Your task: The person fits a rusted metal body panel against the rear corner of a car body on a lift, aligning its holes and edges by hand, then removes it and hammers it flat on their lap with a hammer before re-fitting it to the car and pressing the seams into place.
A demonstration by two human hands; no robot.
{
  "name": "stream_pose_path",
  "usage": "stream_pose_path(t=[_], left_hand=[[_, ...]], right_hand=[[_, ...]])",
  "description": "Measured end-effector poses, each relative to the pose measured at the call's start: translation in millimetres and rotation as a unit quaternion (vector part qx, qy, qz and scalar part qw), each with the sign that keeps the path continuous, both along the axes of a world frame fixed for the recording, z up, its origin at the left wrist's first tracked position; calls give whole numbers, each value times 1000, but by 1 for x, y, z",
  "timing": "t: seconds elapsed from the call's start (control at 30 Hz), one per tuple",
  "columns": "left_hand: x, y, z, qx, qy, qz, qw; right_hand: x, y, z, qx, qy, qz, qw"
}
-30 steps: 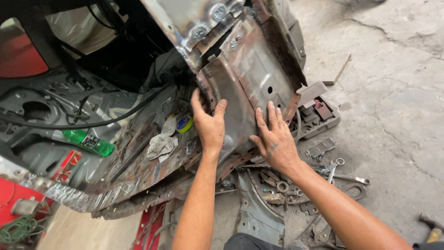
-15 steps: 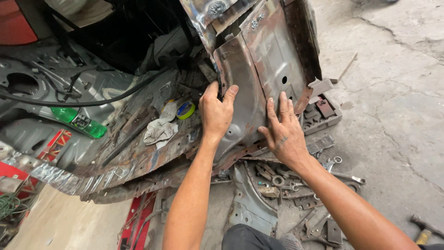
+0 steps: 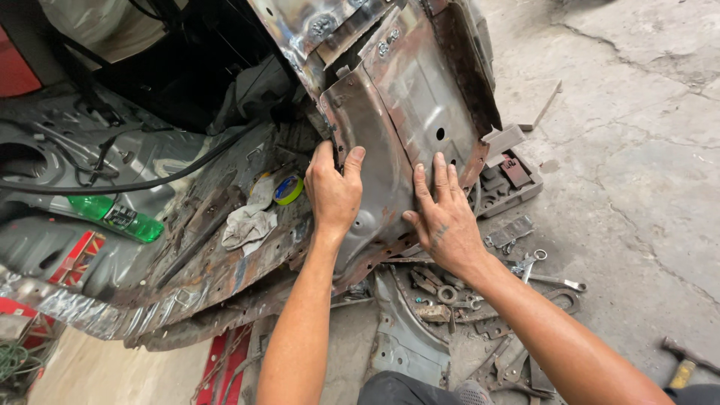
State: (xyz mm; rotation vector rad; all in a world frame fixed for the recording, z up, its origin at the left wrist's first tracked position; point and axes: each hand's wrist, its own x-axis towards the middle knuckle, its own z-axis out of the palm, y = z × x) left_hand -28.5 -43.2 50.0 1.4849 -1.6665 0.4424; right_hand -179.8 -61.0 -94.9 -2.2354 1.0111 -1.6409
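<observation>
Rust covers the bent, brown-grey sheet-metal body panel (image 3: 397, 142) that both hands press against; it stands upright at the cut edge of a stripped car shell, above the scorched, rusty floor pan (image 3: 202, 255). The left hand (image 3: 334, 191) hooks over the panel's left flange, thumb and fingers curled around the raw edge in a firm hold. The right hand (image 3: 444, 217) lies flat on the panel's face, fingers spread wide and holding nothing, just bracing.

The panel looks stiff along its folds but thin enough to flex in the flat areas, moderately heavy, and rough rather than slippery. Its cut edges seem sharp and flaky, so the folded flange and the flat face appear the safest places to grip or push.

On the floor pan, near the left hand, lie a crumpled grey rag (image 3: 247, 225), a roll of yellow-green tape (image 3: 288, 189) and, farther left, a green plastic bottle (image 3: 116, 217). Loose spanners (image 3: 551, 279) and metal scraps litter the concrete floor (image 3: 637, 150) beside the right wrist.
</observation>
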Motion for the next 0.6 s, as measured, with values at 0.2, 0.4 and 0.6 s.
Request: stream_pose_path(t=[0.2,0.4,0.6], left_hand=[[3,-4,-2,0,45,-57,997],[6,-2,1,26,107,-90,990],[9,6,5,50,137,-109,983]], right_hand=[[-5,3,4,-29,6,-29,999],[-6,3,6,-51,-7,-1,999],[-7,0,7,-50,28,-12,998]])
